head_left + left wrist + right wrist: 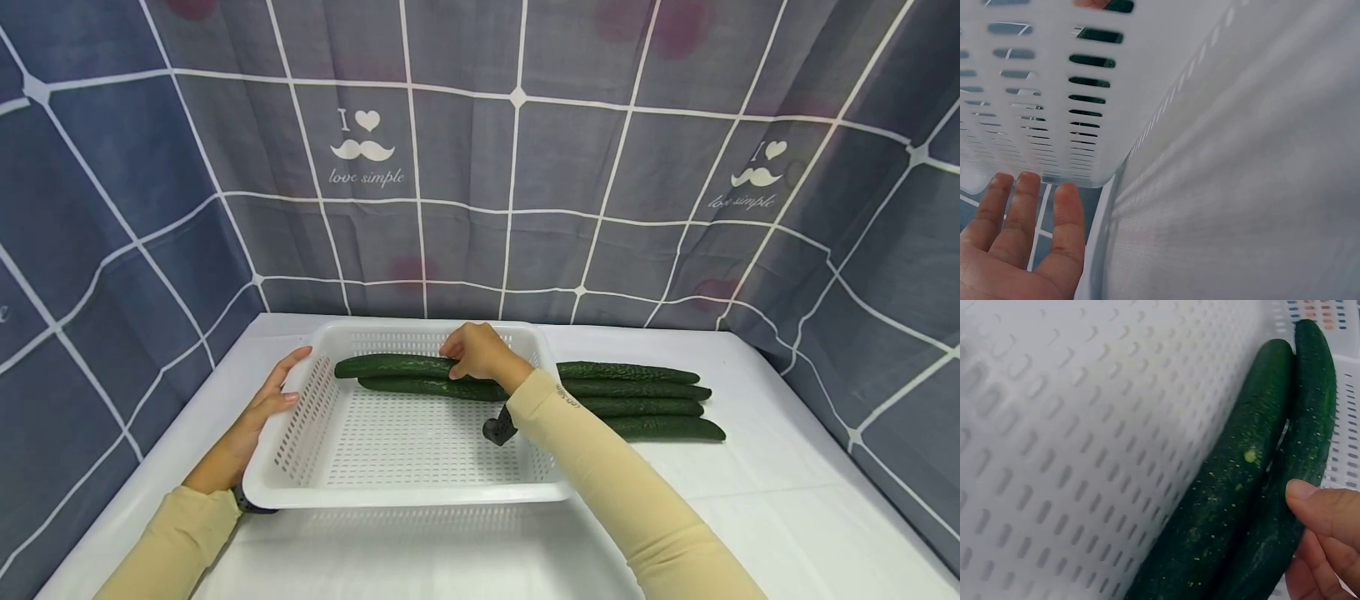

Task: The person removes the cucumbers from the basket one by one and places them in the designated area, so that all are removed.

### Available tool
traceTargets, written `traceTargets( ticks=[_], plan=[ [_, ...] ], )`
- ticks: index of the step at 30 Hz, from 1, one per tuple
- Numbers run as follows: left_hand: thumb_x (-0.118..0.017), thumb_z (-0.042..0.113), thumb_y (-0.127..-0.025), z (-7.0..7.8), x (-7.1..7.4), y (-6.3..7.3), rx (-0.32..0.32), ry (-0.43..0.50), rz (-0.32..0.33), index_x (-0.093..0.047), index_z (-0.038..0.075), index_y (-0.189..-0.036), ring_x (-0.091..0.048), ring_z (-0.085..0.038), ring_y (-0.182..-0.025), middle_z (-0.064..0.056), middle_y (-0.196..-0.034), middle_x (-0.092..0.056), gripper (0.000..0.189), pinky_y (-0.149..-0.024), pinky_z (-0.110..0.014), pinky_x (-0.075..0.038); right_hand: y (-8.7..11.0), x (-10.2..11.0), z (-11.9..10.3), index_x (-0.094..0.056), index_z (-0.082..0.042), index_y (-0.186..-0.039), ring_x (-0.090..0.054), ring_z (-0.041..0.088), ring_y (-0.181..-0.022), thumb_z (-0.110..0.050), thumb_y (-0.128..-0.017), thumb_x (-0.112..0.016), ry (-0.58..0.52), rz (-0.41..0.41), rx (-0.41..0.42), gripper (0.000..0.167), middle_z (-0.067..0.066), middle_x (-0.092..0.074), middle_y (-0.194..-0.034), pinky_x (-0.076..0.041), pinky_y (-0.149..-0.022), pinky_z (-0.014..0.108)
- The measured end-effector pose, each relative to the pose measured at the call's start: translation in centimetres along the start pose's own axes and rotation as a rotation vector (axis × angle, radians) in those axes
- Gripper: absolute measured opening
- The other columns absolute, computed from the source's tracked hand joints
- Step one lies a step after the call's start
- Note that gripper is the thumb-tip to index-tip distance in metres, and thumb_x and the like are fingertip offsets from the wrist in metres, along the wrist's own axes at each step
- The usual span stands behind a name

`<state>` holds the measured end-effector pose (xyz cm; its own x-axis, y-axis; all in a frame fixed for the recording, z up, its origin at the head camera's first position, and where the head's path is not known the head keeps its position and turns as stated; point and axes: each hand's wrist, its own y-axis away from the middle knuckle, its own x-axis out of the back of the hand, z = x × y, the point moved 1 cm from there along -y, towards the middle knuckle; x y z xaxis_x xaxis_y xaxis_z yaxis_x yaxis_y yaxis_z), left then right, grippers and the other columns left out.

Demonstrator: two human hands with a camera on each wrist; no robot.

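Observation:
Two long green cucumbers lie side by side in a white slotted plastic basket [405,498]. My right hand [483,354] reaches over the right part of the basket and pinches the far cucumber [390,365]. In the right wrist view its thumb [1319,500] presses on the skin, with the other fingers at the cucumber's outer side. Beside it rests the nearer cucumber [408,387], free of the hand. Against the basket's left side is my left hand [251,425], its fingers extended. The left wrist view has those fingers [1069,225] straight, close to the slotted wall.
Right of the basket, several more cucumbers [652,408] lie in a row on the white tabletop [787,467], partly hidden behind my right sleeve. A dark checked cloth [457,167] hangs round the back and both sides.

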<state>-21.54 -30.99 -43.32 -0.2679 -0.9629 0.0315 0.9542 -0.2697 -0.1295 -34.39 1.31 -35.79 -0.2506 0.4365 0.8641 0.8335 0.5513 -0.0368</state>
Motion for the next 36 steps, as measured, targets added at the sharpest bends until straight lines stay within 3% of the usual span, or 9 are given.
traceTargets(
  ticks=[8, 16, 24, 36],
  plan=[
    [-0.038, 0.025, -0.108, 0.0, -0.2, 0.0, -0.009, -0.003, 0.009, -0.018, 0.047, -0.168, -0.046, -0.019, -0.131, -0.003, -0.164, -0.019, 0.067, -0.093, -0.051, -0.046, 0.3, -0.5, -0.5, -0.082, -0.009, -0.122, -0.072, 0.024, -0.114, -0.004, -0.084, -0.092, 0.148, 0.004, 0.049, 0.039, 0.006, -0.080, -0.118, -0.052, -0.102, 0.038],
    [-0.038, 0.023, -0.107, -0.1, -0.1, 0.0, -0.031, 0.023, -0.004, -0.021, 0.045, -0.167, -0.049, -0.017, -0.129, 0.001, -0.160, -0.025, 0.066, -0.092, -0.046, -0.049, 0.3, -0.7, -0.5, -0.080, -0.007, -0.124, -0.071, 0.025, -0.118, -0.010, -0.088, -0.092, 0.127, -0.015, 0.059, 0.038, 0.007, -0.078, -0.122, -0.052, -0.105, 0.039],
    [-0.037, 0.024, -0.108, -0.1, 0.0, 0.1, -0.018, -0.008, 0.009, -0.018, 0.046, -0.168, -0.048, -0.017, -0.130, -0.002, -0.164, -0.020, 0.067, -0.092, -0.051, -0.046, 0.1, -1.1, -0.4, -0.080, -0.008, -0.121, -0.071, 0.024, -0.120, -0.014, -0.086, -0.093, 0.176, -0.020, 0.115, 0.038, 0.005, -0.079, -0.123, -0.051, -0.107, 0.040],
    [-0.037, 0.026, -0.109, -0.1, 0.0, 0.1, -0.006, 0.012, -0.005, -0.016, 0.046, -0.169, -0.044, -0.018, -0.132, -0.002, -0.166, -0.017, 0.067, -0.094, -0.051, -0.045, 0.1, -0.6, 0.2, -0.081, -0.007, -0.119, -0.071, 0.026, -0.115, -0.012, -0.085, -0.094, 0.035, 0.007, 0.107, 0.037, 0.007, -0.079, -0.116, -0.053, -0.102, 0.037]
  ],
)
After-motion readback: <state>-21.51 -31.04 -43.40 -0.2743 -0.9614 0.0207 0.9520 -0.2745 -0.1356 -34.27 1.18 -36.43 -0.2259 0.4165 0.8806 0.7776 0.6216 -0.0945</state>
